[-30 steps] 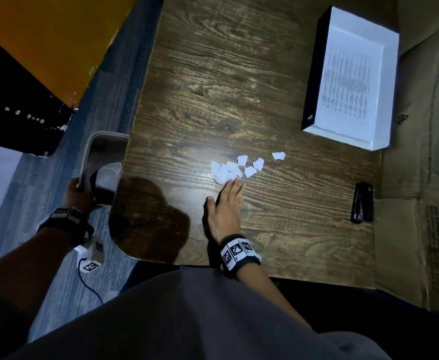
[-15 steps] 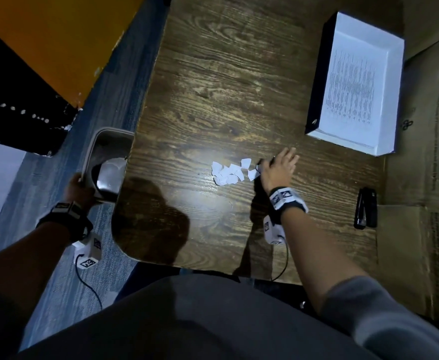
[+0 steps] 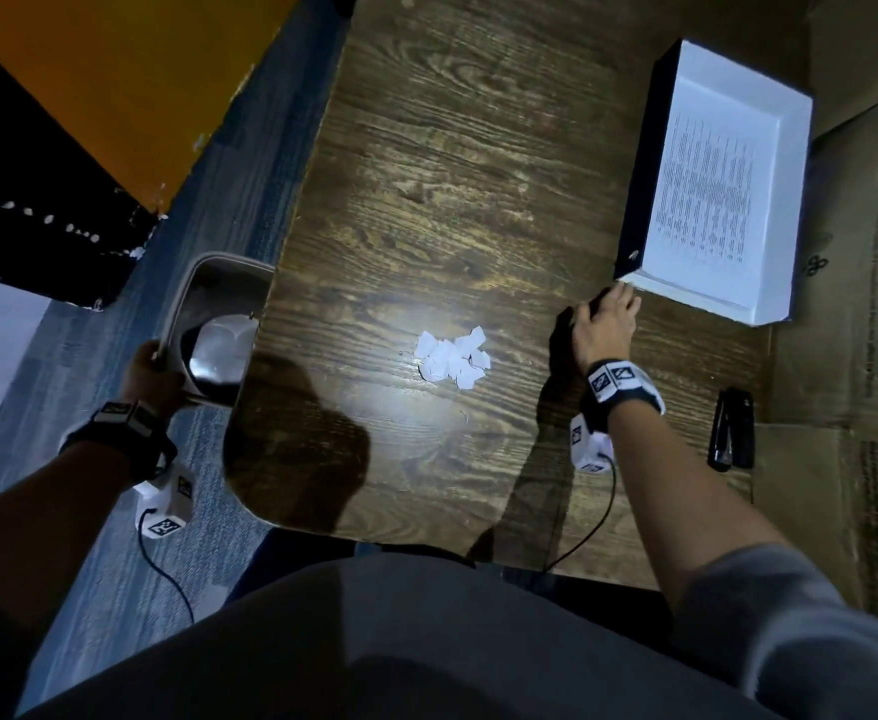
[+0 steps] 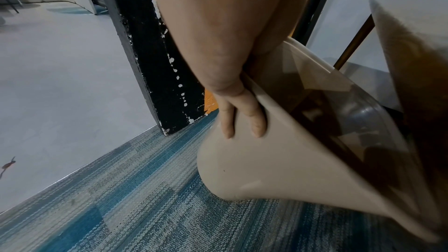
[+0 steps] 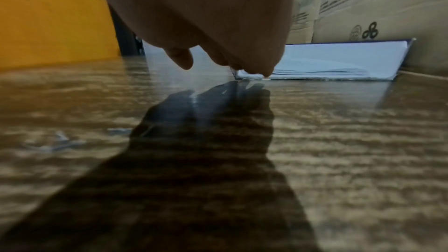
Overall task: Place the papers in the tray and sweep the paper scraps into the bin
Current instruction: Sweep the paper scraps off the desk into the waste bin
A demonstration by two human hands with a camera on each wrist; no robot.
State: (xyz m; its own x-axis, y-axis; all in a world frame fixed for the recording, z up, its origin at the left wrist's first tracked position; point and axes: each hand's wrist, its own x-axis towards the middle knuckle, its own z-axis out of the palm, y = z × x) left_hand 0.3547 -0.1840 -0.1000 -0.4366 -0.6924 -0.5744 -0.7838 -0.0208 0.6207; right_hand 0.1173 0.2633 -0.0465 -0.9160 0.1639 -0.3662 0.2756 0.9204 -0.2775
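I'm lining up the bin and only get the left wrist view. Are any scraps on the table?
Observer: Yes, the paper scraps lie in one small pile on the table, away from its edges.
Operator: Where is the right hand?
Observer: The right hand is to the right of the pile, not touching it, fingertips near the tray's closest corner.
Operator: Papers in the tray?
Observer: Yes, printed papers lie inside it.
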